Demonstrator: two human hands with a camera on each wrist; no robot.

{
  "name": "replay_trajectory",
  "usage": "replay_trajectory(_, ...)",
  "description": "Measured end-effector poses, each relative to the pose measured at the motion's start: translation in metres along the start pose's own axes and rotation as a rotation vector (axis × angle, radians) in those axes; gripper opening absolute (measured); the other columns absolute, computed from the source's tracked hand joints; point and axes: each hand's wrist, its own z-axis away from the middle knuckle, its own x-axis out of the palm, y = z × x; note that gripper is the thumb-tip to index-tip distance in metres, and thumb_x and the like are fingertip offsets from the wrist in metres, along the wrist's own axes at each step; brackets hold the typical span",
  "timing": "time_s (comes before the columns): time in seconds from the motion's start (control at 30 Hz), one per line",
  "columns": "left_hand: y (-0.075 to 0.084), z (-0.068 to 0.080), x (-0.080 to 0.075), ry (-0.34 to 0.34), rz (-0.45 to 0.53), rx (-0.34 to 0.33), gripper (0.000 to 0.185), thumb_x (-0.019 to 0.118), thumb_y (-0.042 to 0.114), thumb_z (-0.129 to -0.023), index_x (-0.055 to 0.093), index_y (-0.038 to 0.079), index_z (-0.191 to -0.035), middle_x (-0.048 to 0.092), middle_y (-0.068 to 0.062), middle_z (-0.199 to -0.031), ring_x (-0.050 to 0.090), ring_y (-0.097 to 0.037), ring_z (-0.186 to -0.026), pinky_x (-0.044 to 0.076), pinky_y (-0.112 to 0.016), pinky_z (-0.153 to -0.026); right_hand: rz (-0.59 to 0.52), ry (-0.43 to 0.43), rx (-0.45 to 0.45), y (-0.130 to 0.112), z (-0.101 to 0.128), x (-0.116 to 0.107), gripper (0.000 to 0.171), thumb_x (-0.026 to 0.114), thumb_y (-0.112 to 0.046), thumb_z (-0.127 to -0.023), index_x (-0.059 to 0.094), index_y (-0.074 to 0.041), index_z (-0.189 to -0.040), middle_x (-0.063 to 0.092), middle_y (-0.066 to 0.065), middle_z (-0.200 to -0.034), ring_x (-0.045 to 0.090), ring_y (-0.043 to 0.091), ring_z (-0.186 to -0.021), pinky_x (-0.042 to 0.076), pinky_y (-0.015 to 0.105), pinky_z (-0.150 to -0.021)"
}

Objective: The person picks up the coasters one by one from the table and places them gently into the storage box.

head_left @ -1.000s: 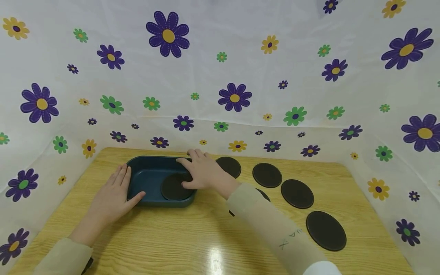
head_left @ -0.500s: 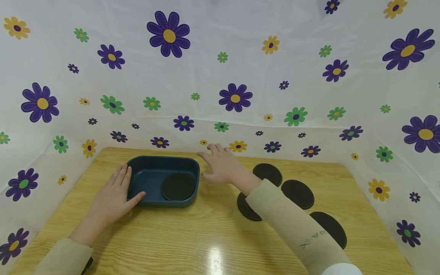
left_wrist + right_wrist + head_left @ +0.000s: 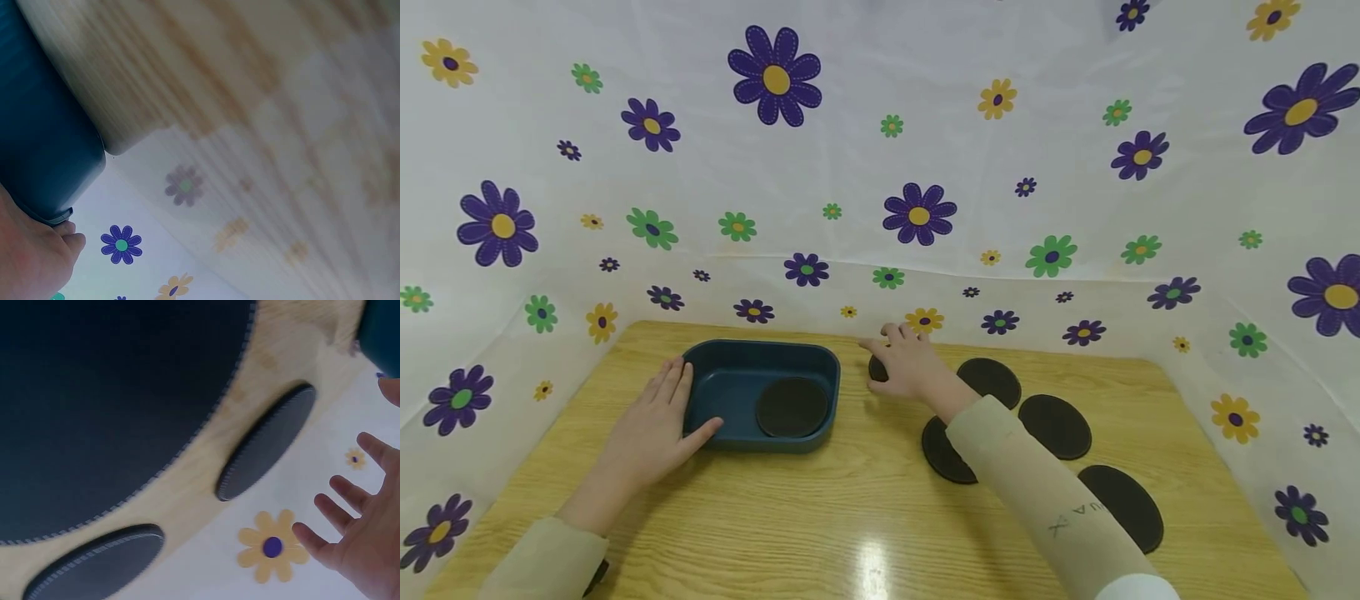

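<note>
My left hand (image 3: 651, 425) lies with straight fingers along the left end of a dark blue oblong container (image 3: 722, 437), its thumb at the front rim. The left wrist view shows this hand (image 3: 34, 253) touching the container's rim (image 3: 59, 215). A black round coaster (image 3: 792, 407) lies inside the container at its right end. My right hand (image 3: 913, 371), fingers spread, is over another black coaster (image 3: 878, 367), mostly hidden by the hand. In the right wrist view the right hand (image 3: 365, 531) has spread fingers and holds nothing; stitching runs around the coasters' edges.
More black coasters lie to the right on the wooden table (image 3: 775, 517): one at the back (image 3: 992, 379), one (image 3: 1054, 427) beside it, one nearer (image 3: 947, 450) partly behind the sleeve, one at front right (image 3: 1123, 507). A flowered white cloth (image 3: 850, 167) encloses the table.
My right hand has let go of a coaster inside the container, moved out to the right, and come over a coaster at the back. The left hand stays at the container.
</note>
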Motion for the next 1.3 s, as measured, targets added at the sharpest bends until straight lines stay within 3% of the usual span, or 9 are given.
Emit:
replay_trajectory(0.27,0.000,0.002,0.000,-0.005,0.003,-0.001,0.104,0.058,0.062,-0.103,0.019,-0.014,-0.163,0.018,-0.036,-0.172,0.021,-0.052,-0.160,0.029,-0.066,-0.128,-0.032,-0.069,0.068,0.008,-0.004,0.012,0.070,0.068,-0.051,-0.099,0.046,-0.028,-0.161,0.037,0.019,-0.166,0.037,0.046,-0.152,0.039,0.072,-0.118)
replay_trajectory(0.63,0.001,0.002,0.001,0.018,0.002,0.002,0.104,0.060,0.061,-0.102,0.023,-0.015,-0.162,0.022,-0.037,-0.170,0.024,-0.054,-0.159,0.031,-0.067,-0.126,-0.056,-0.103,0.123,0.017,-0.014,0.038,0.071,0.066,-0.051,-0.098,0.043,-0.034,-0.162,0.032,0.018,-0.167,0.033,0.045,-0.154,0.040,0.068,-0.119)
replay_trajectory(1.03,0.000,0.001,0.000,0.012,-0.001,-0.006,0.104,0.057,0.064,-0.102,0.021,-0.014,-0.163,0.020,-0.036,-0.171,0.024,-0.053,-0.159,0.031,-0.066,-0.127,-0.121,-0.105,0.138,0.016,-0.014,0.036,0.070,0.066,-0.046,-0.096,0.045,-0.034,-0.161,0.033,0.021,-0.165,0.035,0.045,-0.151,0.044,0.067,-0.115)
replay_trajectory(1.3,-0.002,0.001,0.003,0.007,-0.001,-0.002,0.104,0.056,0.064,-0.103,0.020,-0.013,-0.164,0.019,-0.036,-0.171,0.022,-0.053,-0.160,0.031,-0.066,-0.127,-0.112,-0.097,0.122,0.019,-0.013,0.037,0.070,0.070,-0.051,-0.093,0.049,-0.034,-0.157,0.038,0.021,-0.159,0.041,0.043,-0.143,0.044,0.067,-0.112)
